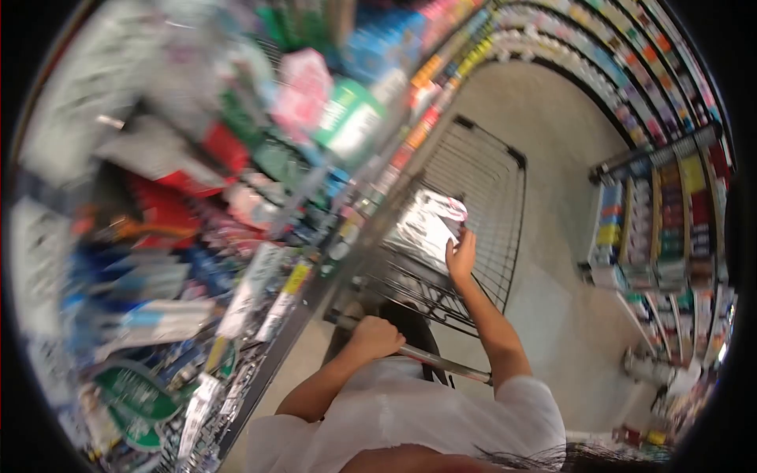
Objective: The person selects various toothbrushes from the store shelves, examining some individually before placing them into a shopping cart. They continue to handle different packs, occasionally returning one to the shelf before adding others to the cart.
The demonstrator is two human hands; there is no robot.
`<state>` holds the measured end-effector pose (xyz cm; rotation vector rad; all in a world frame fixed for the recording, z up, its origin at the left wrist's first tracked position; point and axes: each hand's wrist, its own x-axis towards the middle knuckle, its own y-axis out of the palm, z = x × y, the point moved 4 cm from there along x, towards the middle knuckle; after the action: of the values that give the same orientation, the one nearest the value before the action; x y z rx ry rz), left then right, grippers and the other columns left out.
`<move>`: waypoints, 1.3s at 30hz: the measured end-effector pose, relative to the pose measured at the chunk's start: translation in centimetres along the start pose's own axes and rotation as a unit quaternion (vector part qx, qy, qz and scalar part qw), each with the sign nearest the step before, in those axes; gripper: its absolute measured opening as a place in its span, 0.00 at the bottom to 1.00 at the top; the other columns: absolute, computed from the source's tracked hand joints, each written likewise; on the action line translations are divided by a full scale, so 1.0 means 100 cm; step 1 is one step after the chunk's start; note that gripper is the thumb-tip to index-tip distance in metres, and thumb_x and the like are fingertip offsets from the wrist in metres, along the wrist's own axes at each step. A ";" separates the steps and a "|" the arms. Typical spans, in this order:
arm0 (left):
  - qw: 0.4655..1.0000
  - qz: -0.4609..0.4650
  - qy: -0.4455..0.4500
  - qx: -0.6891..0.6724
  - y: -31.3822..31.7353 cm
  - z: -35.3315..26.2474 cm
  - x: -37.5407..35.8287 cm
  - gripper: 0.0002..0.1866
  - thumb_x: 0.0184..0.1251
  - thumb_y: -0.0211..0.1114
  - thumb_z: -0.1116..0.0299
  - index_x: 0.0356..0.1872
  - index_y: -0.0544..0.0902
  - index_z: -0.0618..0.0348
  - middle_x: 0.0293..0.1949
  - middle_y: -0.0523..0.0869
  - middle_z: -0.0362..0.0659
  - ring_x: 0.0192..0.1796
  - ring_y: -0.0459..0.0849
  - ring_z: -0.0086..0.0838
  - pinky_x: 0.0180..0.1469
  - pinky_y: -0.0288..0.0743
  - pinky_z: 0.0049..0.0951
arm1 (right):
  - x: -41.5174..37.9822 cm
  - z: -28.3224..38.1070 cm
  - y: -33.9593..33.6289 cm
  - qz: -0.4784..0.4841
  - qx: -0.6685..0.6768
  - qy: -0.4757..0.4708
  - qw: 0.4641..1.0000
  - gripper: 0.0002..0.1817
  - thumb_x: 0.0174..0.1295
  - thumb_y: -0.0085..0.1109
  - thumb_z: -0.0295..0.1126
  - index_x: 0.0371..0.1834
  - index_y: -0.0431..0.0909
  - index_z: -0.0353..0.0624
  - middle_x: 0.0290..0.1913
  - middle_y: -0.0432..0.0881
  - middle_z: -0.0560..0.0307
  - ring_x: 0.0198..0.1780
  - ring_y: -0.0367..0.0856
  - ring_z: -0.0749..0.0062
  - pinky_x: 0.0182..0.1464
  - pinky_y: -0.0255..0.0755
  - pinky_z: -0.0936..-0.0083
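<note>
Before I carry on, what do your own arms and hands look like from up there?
Both arms are bare below the short, loose sleeves of a white top. The left hand and right hand are ungloved. I make out no watch or bracelet; rings are too small to tell.

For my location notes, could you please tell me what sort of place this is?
Probably a supermarket or similar shop: there is a wire shopping cart, packed shelves on both sides, and apparent price labels at left.
</note>
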<state>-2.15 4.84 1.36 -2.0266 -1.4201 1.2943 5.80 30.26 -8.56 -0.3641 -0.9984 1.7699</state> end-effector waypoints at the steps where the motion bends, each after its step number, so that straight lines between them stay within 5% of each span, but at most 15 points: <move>1: 1.000 -0.002 -0.009 -0.012 0.002 -0.001 0.001 0.23 0.61 0.50 0.53 0.20 0.84 0.59 0.21 0.83 0.51 0.26 0.84 0.44 0.32 0.77 0.44 | 0.008 -0.056 0.015 0.027 -0.093 0.025 0.995 0.21 0.54 0.60 0.31 0.49 0.65 0.38 0.46 0.71 0.44 0.42 0.77 0.50 0.38 0.72 0.57; 4: 0.998 -0.018 -0.061 -0.026 0.008 0.004 0.007 0.18 0.55 0.56 0.54 0.18 0.83 0.56 0.19 0.83 0.48 0.25 0.83 0.41 0.28 0.75 0.42 | 0.032 -0.157 0.053 0.166 -0.211 0.145 0.952 0.26 0.49 0.64 0.32 0.51 0.65 0.41 0.51 0.69 0.44 0.48 0.75 0.52 0.46 0.73 0.60; 7: 0.992 -0.122 -0.035 -0.023 0.010 0.002 0.005 0.14 0.51 0.59 0.57 0.14 0.80 0.53 0.15 0.79 0.43 0.21 0.80 0.38 0.24 0.73 0.40 | 0.056 -0.222 0.116 0.221 -0.281 0.137 0.924 0.33 0.45 0.68 0.34 0.55 0.64 0.43 0.56 0.66 0.45 0.56 0.70 0.49 0.53 0.72 0.60; 11: 0.997 -0.076 -0.026 -0.010 0.030 0.007 0.005 0.13 0.54 0.57 0.58 0.15 0.78 0.51 0.18 0.80 0.39 0.22 0.78 0.34 0.28 0.73 0.35 | 0.106 -0.244 0.192 0.202 -0.287 0.085 0.932 0.45 0.39 0.73 0.38 0.64 0.59 0.49 0.61 0.63 0.48 0.64 0.62 0.51 0.59 0.68 0.60; 16: 0.998 -0.049 -0.039 -0.032 0.017 0.022 0.011 0.14 0.54 0.57 0.57 0.17 0.79 0.52 0.19 0.81 0.41 0.24 0.79 0.35 0.29 0.74 0.37 | 0.128 -0.234 0.234 0.286 -0.371 0.123 0.875 0.50 0.36 0.75 0.42 0.65 0.58 0.47 0.65 0.61 0.51 0.65 0.61 0.60 0.64 0.59 0.58; 22: 0.995 -0.053 -0.061 -0.050 0.017 0.021 0.005 0.15 0.55 0.56 0.55 0.19 0.81 0.54 0.21 0.82 0.43 0.26 0.81 0.37 0.30 0.75 0.38 | 0.105 -0.216 0.209 0.218 -0.313 0.141 0.913 0.39 0.40 0.70 0.48 0.53 0.63 0.41 0.54 0.70 0.51 0.61 0.67 0.58 0.60 0.64 0.63; 27: 0.993 -0.074 -0.071 -0.052 0.008 0.011 -0.006 0.16 0.55 0.56 0.54 0.20 0.82 0.55 0.22 0.83 0.44 0.28 0.82 0.39 0.31 0.75 0.39 | 0.061 -0.206 0.164 0.099 -0.231 0.067 0.966 0.50 0.33 0.76 0.46 0.58 0.58 0.35 0.50 0.69 0.42 0.52 0.70 0.47 0.53 0.68 0.60; 31: 0.993 -0.077 -0.077 -0.047 0.002 -0.003 -0.010 0.17 0.55 0.55 0.54 0.21 0.83 0.56 0.23 0.84 0.46 0.29 0.83 0.40 0.32 0.76 0.40 | 0.029 -0.121 0.088 0.066 -0.058 0.021 0.996 0.46 0.36 0.75 0.42 0.58 0.60 0.34 0.52 0.68 0.37 0.53 0.70 0.44 0.53 0.67 0.59; 34: 0.994 -0.066 -0.071 -0.050 0.001 -0.009 -0.014 0.18 0.55 0.55 0.53 0.22 0.84 0.56 0.24 0.84 0.46 0.30 0.84 0.41 0.33 0.77 0.41 | 0.021 0.033 -0.003 0.070 0.071 -0.038 0.994 0.46 0.37 0.75 0.40 0.59 0.60 0.33 0.50 0.69 0.41 0.50 0.71 0.52 0.53 0.67 0.63; 39: 0.975 -0.211 -0.048 -0.042 0.010 -0.009 -0.023 0.19 0.54 0.55 0.53 0.19 0.85 0.56 0.23 0.84 0.50 0.28 0.84 0.45 0.33 0.78 0.43 | 0.007 0.238 -0.089 0.050 0.207 -0.276 0.937 0.48 0.33 0.77 0.39 0.58 0.61 0.33 0.48 0.68 0.46 0.48 0.70 0.60 0.50 0.67 0.67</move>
<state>-1.04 2.63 2.23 -1.6029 -1.8528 1.1717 -4.37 21.21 12.89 0.3775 -0.9542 2.1740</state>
